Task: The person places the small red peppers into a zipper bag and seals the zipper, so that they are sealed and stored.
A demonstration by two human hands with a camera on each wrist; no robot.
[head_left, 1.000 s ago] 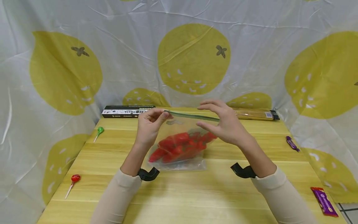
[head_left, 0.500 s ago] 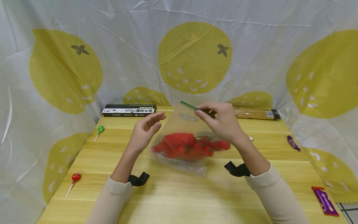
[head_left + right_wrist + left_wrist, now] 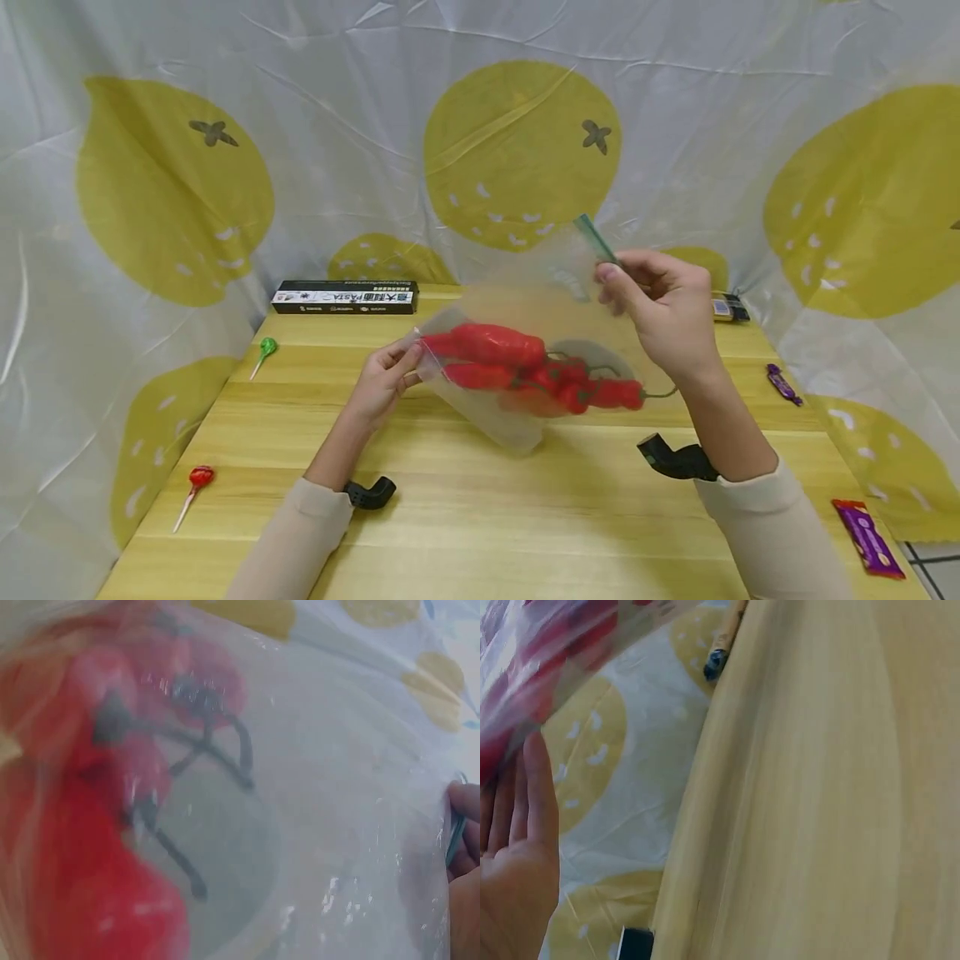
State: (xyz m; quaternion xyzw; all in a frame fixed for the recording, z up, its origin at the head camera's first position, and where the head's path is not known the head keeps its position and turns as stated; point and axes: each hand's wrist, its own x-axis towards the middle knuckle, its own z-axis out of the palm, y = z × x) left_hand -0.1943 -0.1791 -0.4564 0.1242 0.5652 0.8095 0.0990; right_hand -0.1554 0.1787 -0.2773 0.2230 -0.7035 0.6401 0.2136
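A clear zip bag (image 3: 517, 292) with a green zip strip hangs tilted above the table, between both hands. Inside it lie several red peppers (image 3: 498, 346) with green stems, also large in the right wrist view as red peppers (image 3: 97, 847) behind the film. My right hand (image 3: 671, 317) pinches the bag's top by the green strip, thumb towards me. At the bag's lower left corner, my left hand (image 3: 386, 379) pinches the film between thumb and fingers. The left wrist view has the left hand (image 3: 517, 847) at the bag's edge, beside the red contents.
A black-and-white pasta box (image 3: 345, 297) lies at the back left, and a pack of spaghetti (image 3: 723, 307) at the back right, partly hidden. Green (image 3: 268, 346) and red lollipops (image 3: 201, 477) lie left. A purple wrapped candy (image 3: 783, 384) and purple bar (image 3: 868, 538) lie right.
My left hand has let go of the zip strip and now pinches the lower left corner. My right hand has taken the strip and moved right, tilting the bag.
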